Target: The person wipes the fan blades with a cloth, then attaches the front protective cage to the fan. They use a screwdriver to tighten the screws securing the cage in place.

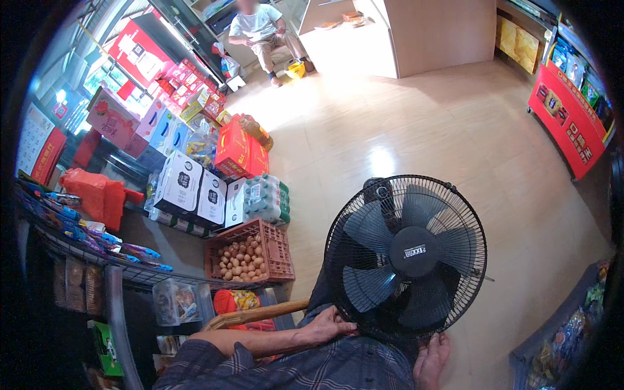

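Black fan (415,252) sits just ahead of both grips, face toward wearer. Left hand (330,326) at lower-left rim, right hand (431,359) at bottom rim; can't tell if either grip is closed on it.

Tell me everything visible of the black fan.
The fan has a round black wire grille, five dark, plastic-looking blades, seemingly still, and a hub with pale lettering. It faces the camera, beyond the plaid shirt. The left hand is at its lower left rim, the right hand at its lower right; their grip is unclear.
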Tool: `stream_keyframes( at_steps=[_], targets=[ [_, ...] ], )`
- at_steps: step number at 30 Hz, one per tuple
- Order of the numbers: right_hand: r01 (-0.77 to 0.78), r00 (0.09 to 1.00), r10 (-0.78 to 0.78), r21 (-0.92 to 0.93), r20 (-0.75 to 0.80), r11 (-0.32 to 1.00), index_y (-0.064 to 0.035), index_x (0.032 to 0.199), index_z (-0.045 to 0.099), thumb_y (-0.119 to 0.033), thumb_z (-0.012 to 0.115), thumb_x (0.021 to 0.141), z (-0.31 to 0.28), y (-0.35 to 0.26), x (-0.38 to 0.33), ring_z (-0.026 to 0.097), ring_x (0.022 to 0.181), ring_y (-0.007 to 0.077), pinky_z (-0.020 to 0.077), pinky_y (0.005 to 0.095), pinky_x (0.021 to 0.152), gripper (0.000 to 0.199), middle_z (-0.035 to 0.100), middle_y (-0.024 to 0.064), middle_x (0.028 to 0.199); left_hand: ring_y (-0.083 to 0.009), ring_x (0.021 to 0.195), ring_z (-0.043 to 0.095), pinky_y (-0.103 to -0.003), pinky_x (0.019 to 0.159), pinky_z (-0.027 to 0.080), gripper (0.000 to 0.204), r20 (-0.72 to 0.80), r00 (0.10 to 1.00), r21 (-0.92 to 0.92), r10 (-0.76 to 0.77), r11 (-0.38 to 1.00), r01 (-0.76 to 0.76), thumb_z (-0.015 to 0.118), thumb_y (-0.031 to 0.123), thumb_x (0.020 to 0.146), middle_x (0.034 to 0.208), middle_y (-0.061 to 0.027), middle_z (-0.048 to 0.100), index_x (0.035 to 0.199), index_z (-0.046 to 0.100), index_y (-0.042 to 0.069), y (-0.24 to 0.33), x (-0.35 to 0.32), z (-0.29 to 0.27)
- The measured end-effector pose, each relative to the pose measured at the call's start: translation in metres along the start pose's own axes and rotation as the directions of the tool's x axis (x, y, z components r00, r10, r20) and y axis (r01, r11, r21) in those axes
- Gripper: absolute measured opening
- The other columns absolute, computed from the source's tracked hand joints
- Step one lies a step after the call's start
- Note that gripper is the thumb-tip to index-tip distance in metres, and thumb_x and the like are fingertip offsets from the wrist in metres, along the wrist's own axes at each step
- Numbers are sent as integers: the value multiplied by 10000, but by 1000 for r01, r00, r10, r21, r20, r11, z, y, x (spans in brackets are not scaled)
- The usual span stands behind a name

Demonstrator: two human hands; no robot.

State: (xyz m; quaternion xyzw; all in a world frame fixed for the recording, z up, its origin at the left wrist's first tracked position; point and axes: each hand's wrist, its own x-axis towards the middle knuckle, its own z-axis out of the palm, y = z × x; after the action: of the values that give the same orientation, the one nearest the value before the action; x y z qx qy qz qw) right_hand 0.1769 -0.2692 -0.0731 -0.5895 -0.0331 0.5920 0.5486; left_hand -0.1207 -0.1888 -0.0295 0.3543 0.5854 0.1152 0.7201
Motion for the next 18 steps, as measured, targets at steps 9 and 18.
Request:
stream_keyframes(
  at_steps=[9,18],
  targets=[
    [74,995,-75,6,59,997,-7,1271,442,-132,542,979,10,3,3,518,1037,152,465,330,845,333,519,82,1191,-109,653,586,-275,596,480,197,-56,997,73,-52,996,56,742,188,817,719,-24,636,817,666,6,35,-11,17],
    [95,982,-102,55,160,994,11,1178,461,-76,520,974,22,1,-9,611,953,195,529,353,837,230,582,110,1098,-93,624,550,-249,585,438,166,-84,992,227,99,971,-78,760,148,814,686,-8,622,776,663,19,29,-7,30]
  ],
)
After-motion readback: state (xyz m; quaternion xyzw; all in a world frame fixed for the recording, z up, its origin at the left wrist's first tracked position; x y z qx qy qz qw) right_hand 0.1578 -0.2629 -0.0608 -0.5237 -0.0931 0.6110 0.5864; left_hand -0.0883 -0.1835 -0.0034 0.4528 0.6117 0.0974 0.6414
